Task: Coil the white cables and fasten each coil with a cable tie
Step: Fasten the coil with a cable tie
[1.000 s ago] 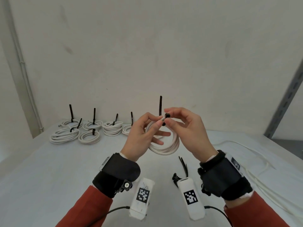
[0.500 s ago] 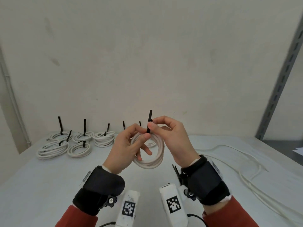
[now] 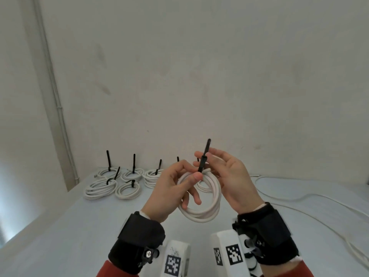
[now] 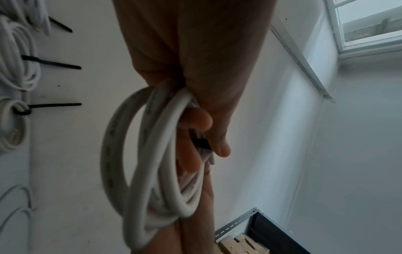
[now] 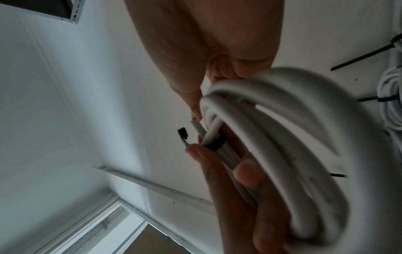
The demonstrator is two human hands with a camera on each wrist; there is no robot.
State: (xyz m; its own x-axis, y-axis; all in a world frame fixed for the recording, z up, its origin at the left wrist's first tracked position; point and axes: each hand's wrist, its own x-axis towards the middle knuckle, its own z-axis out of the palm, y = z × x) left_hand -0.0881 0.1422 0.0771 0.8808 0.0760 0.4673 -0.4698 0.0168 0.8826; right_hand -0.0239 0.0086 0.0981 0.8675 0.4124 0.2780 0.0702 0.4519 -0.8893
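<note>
A pale wall (image 3: 199,76) fills the far side, from 9 round to 3 o'clock. Below it lies the white-covered table (image 3: 79,226). A loose white cable (image 3: 299,198) snakes over the table from 1 down to 4 o'clock, uncoiled. At 10 to 11 o'clock, near the wall, a group of finished coils (image 3: 100,188) lies flat on the table. Five show clearly, each bound by a black tie whose tail sticks up or out. Another is partly hidden behind the hands.

Dead centre, held up off the table, is the held coil (image 3: 201,213), a few turns of white cable standing on edge with its opening facing the person.

The left hand (image 3: 169,192) comes in from 7 o'clock and grips this coil. Its thumb presses the turns at the coil's 12 o'clock, and its other fingers curl through the opening from behind.

The right hand (image 3: 233,180) comes in from 5 o'clock with its palm turned toward the coil. Its fingers are loosely extended and slightly apart, with the fingertips just beside the tie's tail. In the right wrist view a gap shows between the nearest fingertip and the tail's tip, and nothing is visibly pinched.

Each wrist carries a black strap (image 3: 139,242) and a white block with a square marker.

The cable tie (image 3: 203,158) is wrapped as a black band round the turns at the coil's 12 o'clock, just above the left thumb. Its tail stands nearly upright, leaning slightly toward 1 o'clock. One cut end of the cable pokes out beside the band.
</note>
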